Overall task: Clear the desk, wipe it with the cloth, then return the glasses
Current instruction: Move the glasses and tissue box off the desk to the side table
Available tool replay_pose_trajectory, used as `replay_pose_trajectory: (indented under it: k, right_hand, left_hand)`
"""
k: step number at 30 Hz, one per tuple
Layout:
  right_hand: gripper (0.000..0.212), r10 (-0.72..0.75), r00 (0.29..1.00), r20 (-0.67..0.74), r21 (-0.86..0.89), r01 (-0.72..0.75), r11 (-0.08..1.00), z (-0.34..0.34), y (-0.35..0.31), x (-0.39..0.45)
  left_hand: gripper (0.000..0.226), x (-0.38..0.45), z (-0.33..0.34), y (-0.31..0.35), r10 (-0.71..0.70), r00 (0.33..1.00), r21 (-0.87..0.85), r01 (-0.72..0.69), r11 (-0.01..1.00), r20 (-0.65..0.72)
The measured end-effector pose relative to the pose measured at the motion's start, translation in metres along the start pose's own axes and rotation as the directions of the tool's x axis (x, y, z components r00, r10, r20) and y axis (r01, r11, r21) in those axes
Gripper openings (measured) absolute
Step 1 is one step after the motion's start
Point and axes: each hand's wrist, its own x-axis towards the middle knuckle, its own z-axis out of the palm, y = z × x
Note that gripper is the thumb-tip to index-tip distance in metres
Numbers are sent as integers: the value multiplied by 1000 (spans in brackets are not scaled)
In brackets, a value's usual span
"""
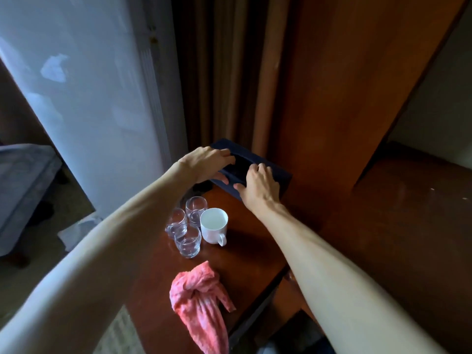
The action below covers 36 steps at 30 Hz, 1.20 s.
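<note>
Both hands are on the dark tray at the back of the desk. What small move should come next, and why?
Probably lift the dark tray off the desk: the left hand and right hand already grip it, while the glasses, mug and pink cloth remain untouched.

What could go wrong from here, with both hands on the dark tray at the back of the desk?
1. The three glasses and white mug stand under the left forearm's path; pulling the dark tray back could knock them.
2. The left hand and right hand hold only its near edges, so it might tip.
3. The pink cloth overhangs the desk edge and may slide off.
</note>
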Motion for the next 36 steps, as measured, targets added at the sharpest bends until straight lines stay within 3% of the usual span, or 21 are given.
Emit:
replay_pose_trajectory:
  k: [12, 20, 28, 32, 36]
  right_hand:
    - [60, 138, 974, 180, -12, -138, 990, 112, 29, 33]
    - [56, 125, 978, 166, 26, -131, 991, 140, 32, 7]
    - [50, 87, 979, 183, 148, -115, 982, 128, 35, -10]
    - [81, 224, 965, 136, 126, -241, 962, 130, 50, -21]
    - [84, 201, 973, 117, 86, -212, 974, 144, 53, -30]
  left_hand:
    - [59, 57, 138, -13, 37, 982, -184, -3, 983, 183]
    - [64, 59, 152, -13, 126, 965, -73, -112, 991, 228]
    - [61, 50, 140, -18, 19, 937, -261, 77, 962, 348]
    - [86, 46, 143, -18, -95, 950, -368, 206, 907, 298]
    - [94, 40, 155, -17, -197, 912, -324, 320, 890, 359]
